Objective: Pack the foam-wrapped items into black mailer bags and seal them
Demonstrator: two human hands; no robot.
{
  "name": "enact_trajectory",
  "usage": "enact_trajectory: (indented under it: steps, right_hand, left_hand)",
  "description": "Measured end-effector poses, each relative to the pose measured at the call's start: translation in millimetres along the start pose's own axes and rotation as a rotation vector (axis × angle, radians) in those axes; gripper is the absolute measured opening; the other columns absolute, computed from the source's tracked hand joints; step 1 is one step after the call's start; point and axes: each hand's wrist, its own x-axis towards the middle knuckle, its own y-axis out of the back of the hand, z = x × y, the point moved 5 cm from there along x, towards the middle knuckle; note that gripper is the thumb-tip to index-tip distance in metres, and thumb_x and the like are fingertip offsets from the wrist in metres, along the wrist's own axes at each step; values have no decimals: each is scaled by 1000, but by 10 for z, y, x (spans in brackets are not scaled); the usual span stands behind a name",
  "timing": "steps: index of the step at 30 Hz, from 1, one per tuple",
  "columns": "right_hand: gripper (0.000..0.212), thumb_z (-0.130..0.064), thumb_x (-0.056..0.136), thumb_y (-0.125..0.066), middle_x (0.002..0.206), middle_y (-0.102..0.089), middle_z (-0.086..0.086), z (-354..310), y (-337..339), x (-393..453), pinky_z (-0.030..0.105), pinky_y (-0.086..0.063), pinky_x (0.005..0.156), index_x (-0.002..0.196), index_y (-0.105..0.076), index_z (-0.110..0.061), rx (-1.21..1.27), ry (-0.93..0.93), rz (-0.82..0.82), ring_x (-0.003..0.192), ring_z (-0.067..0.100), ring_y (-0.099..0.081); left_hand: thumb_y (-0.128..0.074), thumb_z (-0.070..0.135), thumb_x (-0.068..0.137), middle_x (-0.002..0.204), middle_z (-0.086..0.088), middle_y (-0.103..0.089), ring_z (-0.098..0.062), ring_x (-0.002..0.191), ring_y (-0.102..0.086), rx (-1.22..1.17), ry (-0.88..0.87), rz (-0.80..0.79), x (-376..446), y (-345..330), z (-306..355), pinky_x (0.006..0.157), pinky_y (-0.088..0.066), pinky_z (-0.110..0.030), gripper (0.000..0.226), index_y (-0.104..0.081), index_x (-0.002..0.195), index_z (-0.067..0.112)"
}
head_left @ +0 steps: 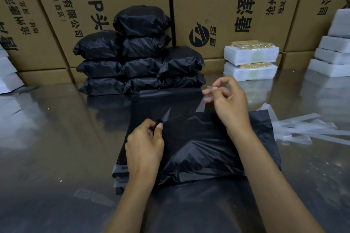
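Peeling the clear liner strip [205,100] off the flap was the step you had in hand: your right hand [230,104] pinched the strip between thumb and fingers, lifted just above the filled black mailer bag [204,149] at the near middle of the table [47,138]. Your left hand [144,145] pinched the bag's black flap edge at its left side, holding it taut. The bag lay on a stack of flat mailers [121,176]. I judged the seal not yet made; next you needed to pull the strip free, fold the flap down and press it flat. Sealed bags [140,56] sat piled toward the far edge, foam-wrapped items [250,62] to their right.
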Motion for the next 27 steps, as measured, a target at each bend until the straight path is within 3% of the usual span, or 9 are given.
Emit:
enact_trajectory:
  steps: [1, 7, 13, 16, 20, 22, 27]
  right_hand:
    - [23, 0, 99, -48, 84, -74, 5, 3, 36, 13, 8, -47, 64, 87, -52, -20, -19, 4, 12, 70, 10, -70]
    - [25, -3, 99, -48, 85, -74, -1, 24, 146, 55, 11, -50, 69, 85, -51, -24, -150, 39, 23, 74, 14, -72]
    - [25, -3, 96, -49, 84, -77, -6, 211, 258, 125, 33, -57, 87, 84, -55, -24, -162, -81, 12, 77, 9, -74]
    - [25, -3, 96, -49, 86, -78, -3, 283, 332, 143, 32, -56, 88, 84, -55, -25, -165, -131, -17, 82, 11, -75]
    - [23, -4, 98, -46, 89, -76, -4, 350, 453, 126, 22, -49, 74, 87, -53, -23, -273, -139, -24, 82, 8, -73]
    - [20, -4, 98, -45, 88, -75, -9, 394, 530, 102, 19, -45, 71, 91, -52, -21, -345, -144, -31, 82, 2, -68]
    - [13, -4, 99, -47, 92, -75, -9, 565, 811, 24, 23, -47, 79, 97, -54, -16, -380, -197, -36, 86, -8, -64]
  left_hand:
    - [-59, 34, 97, 59, 4, -57, -10, 55, -51, 71, 1, -15, -19, -24, 6, 49, -31, -27, 20, -61, 82, 21]
    - [-47, 37, 102, 83, -6, -65, -32, 79, -63, 289, 21, -116, -95, -158, 48, 57, -35, -34, 24, -58, 94, 17]
    - [-35, 40, 105, 101, -10, -67, -35, 94, -63, 386, 80, -318, -135, -297, 27, 64, -36, -35, 33, -53, 99, 13]
    - [-28, 42, 106, 106, -9, -66, -34, 92, -62, 449, 63, -365, -146, -297, 29, 66, -35, -36, 34, -49, 107, 16]
    - [-20, 47, 106, 102, -4, -65, -25, 75, -49, 527, 67, -394, -139, -278, 12, 64, -35, -35, 33, -43, 115, 24]
    - [-19, 49, 105, 103, -3, -64, -25, 77, -54, 574, 47, -386, -156, -262, 4, 62, -37, -34, 36, -42, 119, 26]
    - [-28, 51, 103, 114, -4, -55, -27, 92, -63, 673, -7, -374, -215, -214, -29, 60, -35, -34, 39, -34, 134, 29]
